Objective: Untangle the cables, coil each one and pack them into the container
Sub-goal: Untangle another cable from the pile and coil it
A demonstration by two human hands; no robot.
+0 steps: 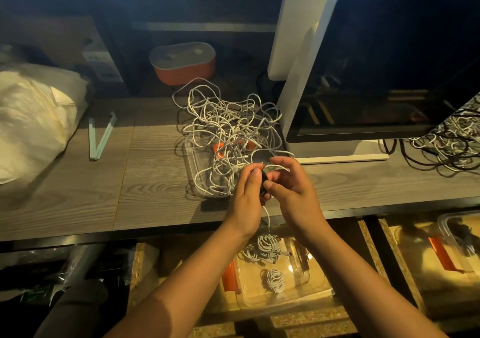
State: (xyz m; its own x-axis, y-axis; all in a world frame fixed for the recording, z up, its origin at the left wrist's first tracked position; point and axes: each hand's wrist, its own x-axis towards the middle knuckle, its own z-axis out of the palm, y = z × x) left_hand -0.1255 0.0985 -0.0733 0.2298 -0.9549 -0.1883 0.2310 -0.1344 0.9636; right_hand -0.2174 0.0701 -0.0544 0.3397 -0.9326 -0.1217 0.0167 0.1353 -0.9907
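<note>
White cable held between left hand, right hand, tangle just beyond

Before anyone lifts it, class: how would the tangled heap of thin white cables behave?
Probably floppy: the tangled heap of thin white cables lies in loose, sagging loops. Likely lifts as one clump, since strands interlace. It might tug the clear plastic container beneath.

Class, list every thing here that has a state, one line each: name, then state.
Pile of white cables: tangled.
Clear plastic container on the desk: partly under the tangle.
Lower clear plastic container: open, holds coiled white cable bundles.
Silver-framed monitor: screen dark.
Orange oval box with grey lid: closed.
Left hand: grips small dark round object.
Right hand: pinches it too.
</note>
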